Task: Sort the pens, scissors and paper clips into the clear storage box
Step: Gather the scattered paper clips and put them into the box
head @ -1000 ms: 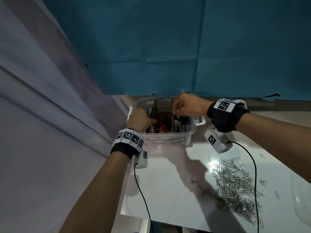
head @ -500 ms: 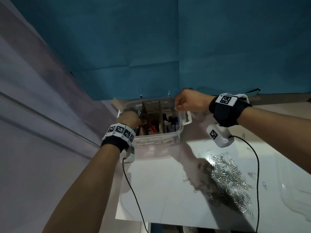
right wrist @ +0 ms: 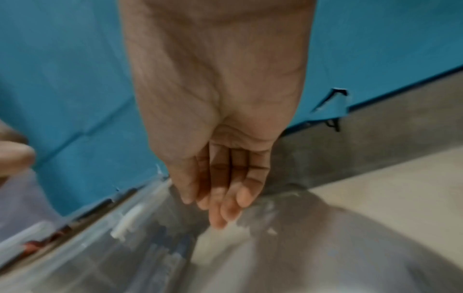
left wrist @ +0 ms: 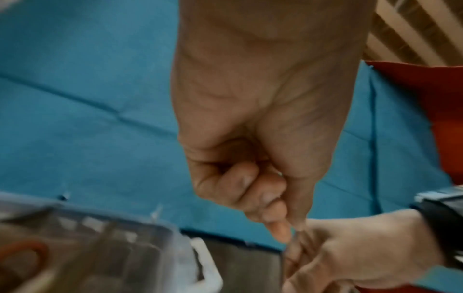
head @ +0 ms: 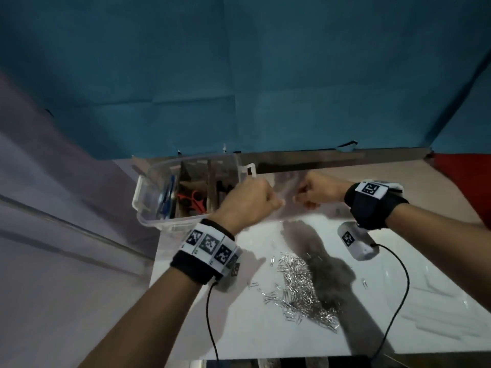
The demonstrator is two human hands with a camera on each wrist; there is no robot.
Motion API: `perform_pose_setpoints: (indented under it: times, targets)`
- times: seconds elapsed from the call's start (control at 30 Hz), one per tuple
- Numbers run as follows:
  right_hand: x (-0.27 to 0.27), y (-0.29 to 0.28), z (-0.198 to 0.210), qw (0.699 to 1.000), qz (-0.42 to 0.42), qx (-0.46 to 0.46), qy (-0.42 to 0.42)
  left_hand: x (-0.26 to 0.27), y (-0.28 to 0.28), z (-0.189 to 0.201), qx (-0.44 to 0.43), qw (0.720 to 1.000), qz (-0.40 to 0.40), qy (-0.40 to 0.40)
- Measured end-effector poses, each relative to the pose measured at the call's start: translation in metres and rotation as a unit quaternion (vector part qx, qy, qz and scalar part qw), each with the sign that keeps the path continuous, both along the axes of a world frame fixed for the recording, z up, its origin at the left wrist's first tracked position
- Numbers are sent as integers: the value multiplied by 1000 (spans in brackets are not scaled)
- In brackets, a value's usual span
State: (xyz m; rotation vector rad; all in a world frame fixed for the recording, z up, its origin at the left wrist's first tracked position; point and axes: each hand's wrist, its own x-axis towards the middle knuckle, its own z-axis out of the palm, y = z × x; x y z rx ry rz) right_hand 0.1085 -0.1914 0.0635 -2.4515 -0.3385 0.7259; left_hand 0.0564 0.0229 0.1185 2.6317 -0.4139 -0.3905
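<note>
The clear storage box (head: 148, 216) stands at the table's back left, with blue pens (head: 167, 197), red-handled scissors (head: 192, 199) and dark pens behind dividers. A heap of paper clips (head: 300, 288) lies on the white table in front of the hands. Both hands meet just right of the box, above the table. My left hand (head: 276, 201) pinches the thin edge of a clear plastic piece (head: 288, 187) between thumb and forefinger (left wrist: 283, 232). My right hand (head: 300, 197) holds the same piece from the other side. What the blurred piece is stays unclear.
A blue cloth hangs behind the table, above a grey metal strip (head: 318, 160). Something red (head: 465, 181) sits at the far right. Clear moulded plastic (head: 438, 293) lies on the table's right part. The table's front edge (head: 265, 354) is close.
My left hand left the box's left side and crossed over to its right. My right hand moved off the box's rim to the right, and both now hold the clear piece.
</note>
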Motion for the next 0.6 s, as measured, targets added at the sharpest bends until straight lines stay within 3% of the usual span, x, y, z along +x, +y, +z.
perform_pose_setpoints:
  times: [0.07, 0.17, 0.33, 0.47, 0.6]
  targets:
    - [-13, -21, -27, 999, -9, -34, 36, -8, -26, -36, 2, 998, -35, 46]
    - [-23, -52, -61, 994, -55, -94, -4, -7, -43, -96, 20, 996, -26, 78]
    - [-32, -92, -102, 969, -129, -201, -64, -3, -52, -161, 61, 997, 10, 43]
    - [-64, -73, -113, 978, -79, -170, -88, -21, -60, -184, 95, 994, -36, -29]
    - [-99, -50, -114, 990, 25, -97, -97, -39, -60, -189, 39, 993, -102, -50]
